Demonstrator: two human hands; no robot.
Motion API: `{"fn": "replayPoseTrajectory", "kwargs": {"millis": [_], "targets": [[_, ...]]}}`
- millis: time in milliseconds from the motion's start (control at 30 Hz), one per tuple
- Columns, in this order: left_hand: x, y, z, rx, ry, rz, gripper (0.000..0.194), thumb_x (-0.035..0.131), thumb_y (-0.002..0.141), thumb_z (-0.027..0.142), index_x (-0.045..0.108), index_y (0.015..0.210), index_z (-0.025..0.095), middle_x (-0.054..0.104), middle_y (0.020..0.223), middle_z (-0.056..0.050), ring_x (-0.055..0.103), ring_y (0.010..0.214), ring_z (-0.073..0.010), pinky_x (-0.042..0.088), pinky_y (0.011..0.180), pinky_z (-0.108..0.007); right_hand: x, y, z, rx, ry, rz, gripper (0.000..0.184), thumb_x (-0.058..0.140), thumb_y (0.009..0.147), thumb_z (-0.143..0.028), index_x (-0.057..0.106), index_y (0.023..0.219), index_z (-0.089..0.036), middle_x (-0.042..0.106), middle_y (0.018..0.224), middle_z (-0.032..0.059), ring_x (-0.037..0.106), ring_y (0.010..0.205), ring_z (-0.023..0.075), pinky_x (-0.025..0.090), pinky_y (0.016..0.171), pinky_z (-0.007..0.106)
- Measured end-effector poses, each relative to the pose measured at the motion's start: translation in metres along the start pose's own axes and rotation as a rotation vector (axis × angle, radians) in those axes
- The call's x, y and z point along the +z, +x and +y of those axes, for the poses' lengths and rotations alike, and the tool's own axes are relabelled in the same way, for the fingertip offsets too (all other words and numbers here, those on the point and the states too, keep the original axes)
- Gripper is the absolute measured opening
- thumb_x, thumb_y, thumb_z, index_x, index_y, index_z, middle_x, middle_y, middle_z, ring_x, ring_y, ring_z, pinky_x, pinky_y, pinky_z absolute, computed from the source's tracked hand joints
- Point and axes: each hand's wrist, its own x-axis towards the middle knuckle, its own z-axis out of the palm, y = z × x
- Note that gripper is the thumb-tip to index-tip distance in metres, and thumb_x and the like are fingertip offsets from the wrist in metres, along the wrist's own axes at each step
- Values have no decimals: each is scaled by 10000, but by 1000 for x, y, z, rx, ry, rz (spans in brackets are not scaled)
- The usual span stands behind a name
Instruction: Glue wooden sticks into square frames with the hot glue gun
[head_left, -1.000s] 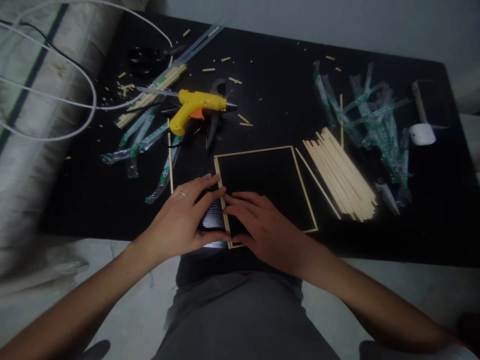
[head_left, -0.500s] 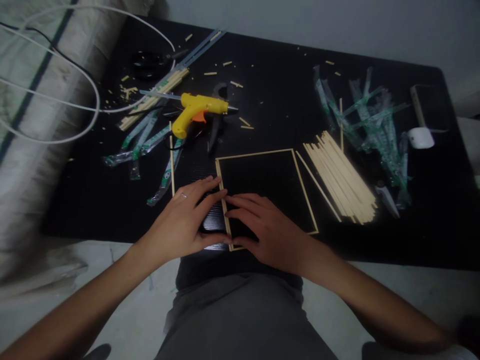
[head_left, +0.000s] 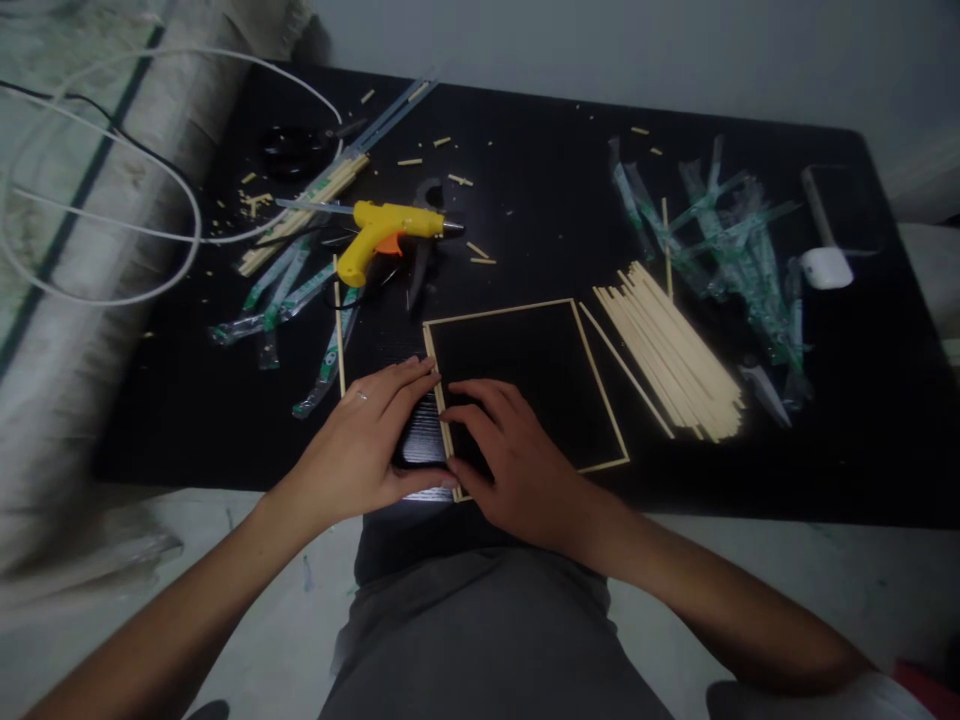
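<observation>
A rectangular frame of thin wooden sticks [head_left: 592, 370] lies on the black table [head_left: 540, 180] near its front edge. My left hand [head_left: 367, 440] rests flat beside the frame's left side, fingers stretched toward the left stick. My right hand [head_left: 510, 450] lies inside the frame, fingertips pressing against the same left stick. Both hands touch that stick from opposite sides; neither lifts anything. A yellow glue gun [head_left: 382, 235] lies behind the frame to the left.
A bundle of loose wooden sticks [head_left: 671, 350] lies right of the frame. Green-printed plastic wrappers [head_left: 720, 230] are scattered at the right and left. Black pliers [head_left: 424, 240], white cables [head_left: 172, 230], stick offcuts and a small white object [head_left: 825, 268] also lie about.
My right hand's fingers have curled slightly and drawn back along the left stick. The view has shifted a little; the frame stays where it was.
</observation>
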Motion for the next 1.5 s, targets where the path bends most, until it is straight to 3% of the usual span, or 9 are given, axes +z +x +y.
{"fn": "replayPoseTrajectory", "kwargs": {"millis": [367,567,833,1067,1500], "targets": [[1,0,-1,-16,4,-13,987,710,826,789,439,1549,174,558,1551,-220,523,1462,-435,471,1177,-631,-1,0,4,55,-9,57,387,618,853,-62,633,1233,-133,524,1483,213,426,1444,356,415,1210,588],[1,0,-2,-3,31,-5,1008,698,817,814,435,1533,156,562,1542,-235,547,1441,-429,486,1159,-605,-16,-4,19,94,-81,128,374,491,883,10,645,1194,-130,665,1197,160,613,1133,299,542,1028,496],[0,1,-2,-27,14,-24,1025,710,803,817,430,1535,157,553,1560,-226,543,1447,-421,476,1172,-599,-50,-22,38,200,-139,-10,436,455,882,59,635,1226,-140,695,1109,122,660,1037,270,569,946,452],[0,2,-2,-60,-19,-42,1062,733,783,815,396,1578,196,542,1580,-206,523,1467,-419,449,1193,-607,-76,-43,47,155,-147,-205,478,490,850,88,674,1178,-208,695,1141,69,655,1035,252,545,917,424],[-1,2,-1,-13,12,-24,1005,704,810,815,421,1548,194,557,1551,-221,545,1439,-435,477,1157,-617,-81,-57,43,205,-146,-272,436,506,886,60,683,1128,-256,690,1109,33,661,951,210,536,817,360]]}}
